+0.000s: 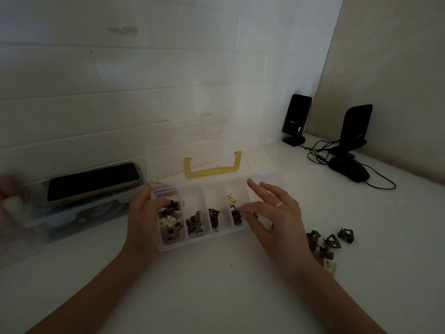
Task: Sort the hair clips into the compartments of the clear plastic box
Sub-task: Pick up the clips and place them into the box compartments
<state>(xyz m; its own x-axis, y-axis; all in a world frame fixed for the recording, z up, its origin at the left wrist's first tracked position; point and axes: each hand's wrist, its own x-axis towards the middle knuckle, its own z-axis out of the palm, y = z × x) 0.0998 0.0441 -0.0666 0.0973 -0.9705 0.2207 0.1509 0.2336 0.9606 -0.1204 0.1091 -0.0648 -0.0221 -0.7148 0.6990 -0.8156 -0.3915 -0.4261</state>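
gripping the clear box (168, 245) (left edge), left hand (142, 213); right hand (272, 213) above.

A clear, glossy plastic box (218, 233) with a matt yellow handle (212, 169) stands on a smooth white table (216, 285).

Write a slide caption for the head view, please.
Left hand steadies the clear box; right hand places a clip.

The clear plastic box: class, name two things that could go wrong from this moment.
The clear plastic box is steadied only by the left hand at its corner; it might shift. The right hand reaches over the filled compartments and could knock clips out. The loose clips lie behind that wrist and might get swept aside.
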